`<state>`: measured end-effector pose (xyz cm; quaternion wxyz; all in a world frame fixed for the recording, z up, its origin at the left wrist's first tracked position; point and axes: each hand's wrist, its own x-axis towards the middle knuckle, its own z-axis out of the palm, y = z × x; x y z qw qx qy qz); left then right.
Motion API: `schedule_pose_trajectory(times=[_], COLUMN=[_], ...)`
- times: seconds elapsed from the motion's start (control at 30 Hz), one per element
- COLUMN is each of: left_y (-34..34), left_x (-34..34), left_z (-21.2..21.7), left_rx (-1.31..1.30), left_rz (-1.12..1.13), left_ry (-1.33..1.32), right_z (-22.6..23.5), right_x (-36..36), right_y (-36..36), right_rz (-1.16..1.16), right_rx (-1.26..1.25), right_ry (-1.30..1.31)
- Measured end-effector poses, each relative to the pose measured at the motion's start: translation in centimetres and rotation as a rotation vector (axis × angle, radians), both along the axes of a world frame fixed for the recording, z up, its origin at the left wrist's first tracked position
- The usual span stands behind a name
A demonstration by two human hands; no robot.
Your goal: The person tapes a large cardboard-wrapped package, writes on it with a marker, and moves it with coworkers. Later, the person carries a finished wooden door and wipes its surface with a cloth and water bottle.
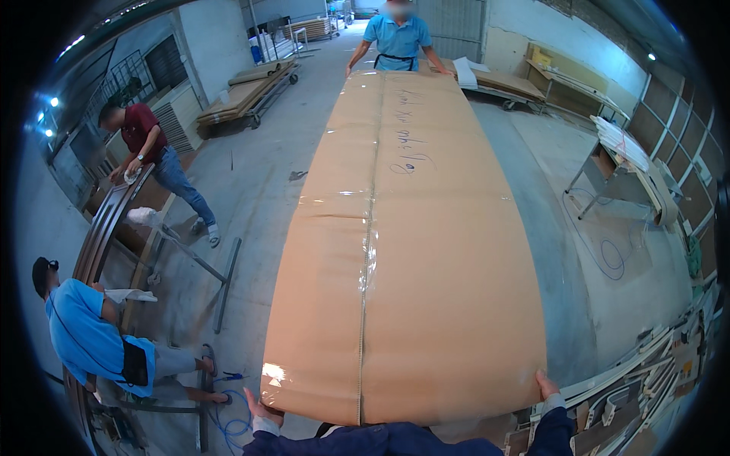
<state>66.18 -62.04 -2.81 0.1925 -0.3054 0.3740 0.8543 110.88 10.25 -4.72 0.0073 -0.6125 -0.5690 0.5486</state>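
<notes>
A long, flat panel wrapped in brown cardboard (441, 266) stretches away from my body, with clear tape along a lengthwise seam and handwriting near its far end. At its near left corner, my left hand (262, 410) grips the edge, fingers partly hidden beneath. My right hand (546, 385) holds the near right edge, thumb showing and the other fingers out of sight under the panel. Across from me, a person in a light blue shirt (397, 38) has both hands on the far corners of the same wrapped panel.
To the left, two people stand at a dark brown door-like panel (114, 213) on metal stands (190, 251). A cart with boards (247, 95) is beyond them. On the right are a workbench (620, 159), a blue hose (612, 258) and a heap of offcut strips (639, 387).
</notes>
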Motion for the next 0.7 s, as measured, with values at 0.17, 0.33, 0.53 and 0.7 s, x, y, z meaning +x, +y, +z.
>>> schedule_pose_trajectory(times=[0.17, 0.33, 0.53, 0.7], left_y=[2.5, 3.3, 2.2, 0.8], left_x=[0.6, -0.7, -1.9, -3.0], left_z=[-0.4, -0.9, -3.5, -3.5], left_rx=[-0.094, -0.181, -0.202, -0.199], left_rz=[0.220, 0.186, 0.187, 0.191], left_ry=[-0.088, -0.093, -0.092, -0.081], right_z=[2.0, -0.3, 0.1, 2.5], right_x=[-3.9, -5.7, -6.7, -7.9], right_y=[1.4, 1.7, 0.4, -1.0], right_rz=[-0.090, -0.083, -0.154, -0.167], right_rx=[-0.176, -0.214, -0.232, -0.181], right_ry=[-0.052, 0.174, 0.281, 0.302])
